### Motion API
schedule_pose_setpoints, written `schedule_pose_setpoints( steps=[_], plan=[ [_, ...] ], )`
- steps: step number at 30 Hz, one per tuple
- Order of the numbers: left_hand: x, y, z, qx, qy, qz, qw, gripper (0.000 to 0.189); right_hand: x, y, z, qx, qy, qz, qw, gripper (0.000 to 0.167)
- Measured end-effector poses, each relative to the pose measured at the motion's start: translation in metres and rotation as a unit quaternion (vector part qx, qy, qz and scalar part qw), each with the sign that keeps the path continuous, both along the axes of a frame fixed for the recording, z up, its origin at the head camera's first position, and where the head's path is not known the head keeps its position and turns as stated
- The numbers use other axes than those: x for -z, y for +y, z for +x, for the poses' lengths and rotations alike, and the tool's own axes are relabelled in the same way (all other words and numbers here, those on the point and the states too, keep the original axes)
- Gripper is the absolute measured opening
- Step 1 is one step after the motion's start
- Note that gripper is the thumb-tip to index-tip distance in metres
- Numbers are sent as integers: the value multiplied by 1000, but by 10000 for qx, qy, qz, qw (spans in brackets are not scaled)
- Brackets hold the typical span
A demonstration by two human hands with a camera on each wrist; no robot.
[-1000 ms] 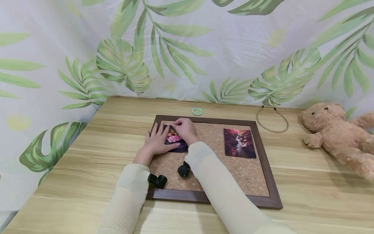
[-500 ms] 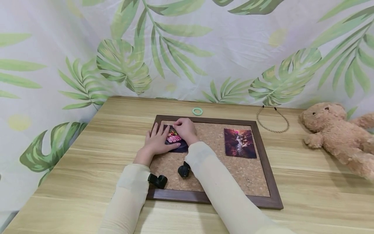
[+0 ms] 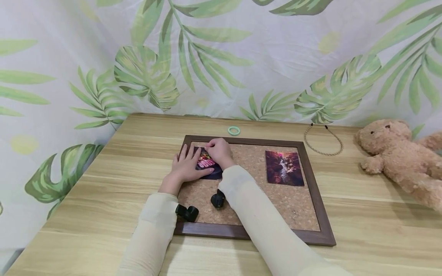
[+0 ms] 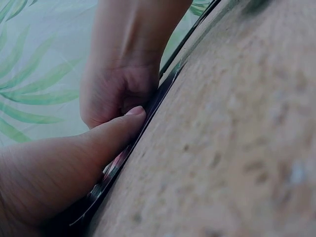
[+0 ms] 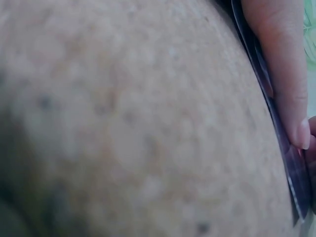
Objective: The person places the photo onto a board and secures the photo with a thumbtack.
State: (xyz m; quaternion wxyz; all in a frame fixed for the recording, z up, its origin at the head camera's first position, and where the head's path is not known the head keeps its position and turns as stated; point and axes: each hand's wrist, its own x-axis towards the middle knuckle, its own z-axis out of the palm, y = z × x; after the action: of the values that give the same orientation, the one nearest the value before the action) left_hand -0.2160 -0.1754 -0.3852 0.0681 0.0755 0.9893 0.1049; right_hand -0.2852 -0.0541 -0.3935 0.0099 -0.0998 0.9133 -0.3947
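A dark photo with pink shapes (image 3: 208, 164) lies at the upper left of a cork board (image 3: 276, 207) in a brown frame (image 3: 241, 232). My left hand (image 3: 186, 166) presses flat on the photo's left side, fingers straight. My right hand (image 3: 217, 152) is curled at the photo's top edge, its fingertips pinching there; what lies under them is hidden. In the left wrist view, my left thumb (image 4: 98, 143) lies along the photo's edge (image 4: 148, 118), with the curled right hand (image 4: 123, 84) behind. In the right wrist view, a finger (image 5: 281, 74) rests on the photo's edge (image 5: 291, 182).
A second photo (image 3: 284, 168) sits on the board's right half. Beyond the frame lie a green ring (image 3: 233, 130) and a cord loop (image 3: 324, 143). A teddy bear (image 3: 397, 161) lies at the table's right end. Leaf-print cloth hangs behind.
Both hands stay where they were on the photo. Only the head view has shifted slightly.
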Motion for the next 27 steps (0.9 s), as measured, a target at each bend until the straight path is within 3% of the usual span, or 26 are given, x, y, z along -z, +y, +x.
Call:
schedule_pose_setpoints(
  steps=[10,27],
  plan=[
    [0,-1,-1,34,25,-10,10000,90,-4,0,3,100,-12,368,9993,8],
    [0,0,2,-18,21,80,10000,89,0,2,5,62,28,16,10000,8]
  ],
)
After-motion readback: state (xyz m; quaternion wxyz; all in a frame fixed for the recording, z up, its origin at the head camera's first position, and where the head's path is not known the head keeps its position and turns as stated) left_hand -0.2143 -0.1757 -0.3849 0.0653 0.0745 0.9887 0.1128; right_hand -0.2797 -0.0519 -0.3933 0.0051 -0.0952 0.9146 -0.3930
